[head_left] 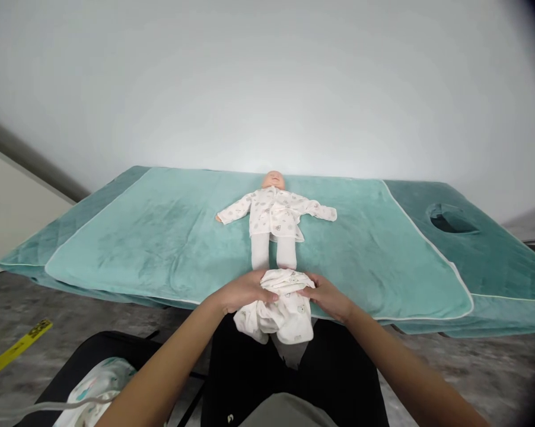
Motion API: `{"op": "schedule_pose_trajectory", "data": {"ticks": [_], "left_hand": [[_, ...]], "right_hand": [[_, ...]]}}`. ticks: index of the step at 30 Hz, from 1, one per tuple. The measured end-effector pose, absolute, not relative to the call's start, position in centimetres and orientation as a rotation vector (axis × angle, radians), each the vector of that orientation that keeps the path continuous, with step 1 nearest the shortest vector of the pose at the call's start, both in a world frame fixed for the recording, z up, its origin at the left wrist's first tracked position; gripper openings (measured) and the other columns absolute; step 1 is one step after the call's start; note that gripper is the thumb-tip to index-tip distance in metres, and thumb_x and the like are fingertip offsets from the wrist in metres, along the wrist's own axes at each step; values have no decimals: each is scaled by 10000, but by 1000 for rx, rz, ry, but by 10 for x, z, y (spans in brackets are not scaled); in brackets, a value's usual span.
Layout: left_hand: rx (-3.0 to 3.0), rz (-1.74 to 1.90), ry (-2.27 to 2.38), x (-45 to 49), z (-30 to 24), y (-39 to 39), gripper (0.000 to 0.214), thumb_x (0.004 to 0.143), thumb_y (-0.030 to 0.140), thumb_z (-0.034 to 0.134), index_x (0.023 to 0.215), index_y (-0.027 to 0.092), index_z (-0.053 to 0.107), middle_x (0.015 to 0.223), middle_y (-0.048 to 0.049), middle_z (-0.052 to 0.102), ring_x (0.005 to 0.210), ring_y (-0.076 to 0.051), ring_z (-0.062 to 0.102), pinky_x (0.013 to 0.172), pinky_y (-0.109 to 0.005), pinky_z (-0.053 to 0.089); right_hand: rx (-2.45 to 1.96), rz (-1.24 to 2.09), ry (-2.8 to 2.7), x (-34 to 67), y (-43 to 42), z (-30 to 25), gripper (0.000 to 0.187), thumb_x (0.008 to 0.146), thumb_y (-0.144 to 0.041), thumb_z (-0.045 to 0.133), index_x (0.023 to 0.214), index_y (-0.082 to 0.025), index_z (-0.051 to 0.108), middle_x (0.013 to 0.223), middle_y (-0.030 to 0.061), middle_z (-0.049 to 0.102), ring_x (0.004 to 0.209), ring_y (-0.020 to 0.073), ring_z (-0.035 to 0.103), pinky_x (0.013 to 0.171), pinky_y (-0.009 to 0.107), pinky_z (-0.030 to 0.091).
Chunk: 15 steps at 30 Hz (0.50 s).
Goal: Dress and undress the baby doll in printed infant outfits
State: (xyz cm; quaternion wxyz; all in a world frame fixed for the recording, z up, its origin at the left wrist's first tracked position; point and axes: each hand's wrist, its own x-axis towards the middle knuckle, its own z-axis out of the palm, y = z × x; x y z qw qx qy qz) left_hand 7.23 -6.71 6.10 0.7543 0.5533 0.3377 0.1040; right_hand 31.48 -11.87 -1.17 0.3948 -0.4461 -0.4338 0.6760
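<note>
A bunched white baby garment [289, 314] with a small print hangs between my hands at the bed's front edge. My left hand [247, 290] grips its left side, thumb on top. On its right side, my right hand [330, 295] holds the cloth with thumb and fingers. Just beyond lies a baby doll [274, 179] on its back, head away from me, arms spread. It wears a printed white top [271, 210] and white leg coverings [287, 252]. The doll's feet are hidden behind the garment.
A teal cover [138, 237] with white piping lies over the bed, which has a face hole [452, 219] at right. Behind is a pale wall [267, 89]. At lower left, a black chair [94, 341] holds printed cloth [102, 379]; a cable [49, 407] crosses there.
</note>
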Motion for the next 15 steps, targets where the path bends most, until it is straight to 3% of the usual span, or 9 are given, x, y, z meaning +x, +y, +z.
{"op": "schedule_pose_trajectory", "data": {"ticks": [4, 9, 15], "left_hand": [[1386, 336, 814, 70, 51, -37, 510, 779, 418, 769, 1233, 212, 662, 1270, -80, 680, 1221, -315, 595, 987, -385, 487], [1427, 665, 987, 91, 34, 7, 428, 803, 473, 713, 1140, 211, 682, 1205, -65, 709, 1151, -302, 635, 936, -378, 511], [1528, 820, 1163, 122, 28, 30, 349, 864, 390, 610, 1151, 200, 665, 1225, -68, 705, 1143, -266, 632, 980, -371, 477]], "right_hand": [[-1223, 1511, -1160, 319, -101, -13, 438, 757, -539, 749, 1012, -194, 660, 952, 40, 687, 900, 226, 603, 810, 351, 477], [-1414, 1226, -1399, 324, -62, -1, 343, 797, -549, 697, 838, -212, 645, 848, 15, 635, 841, 220, 565, 784, 352, 443], [-1274, 1187, -1238, 322, -20, -16, 409, 806, -536, 673, 1044, -208, 622, 1010, 35, 656, 941, 223, 584, 834, 351, 470]]}}
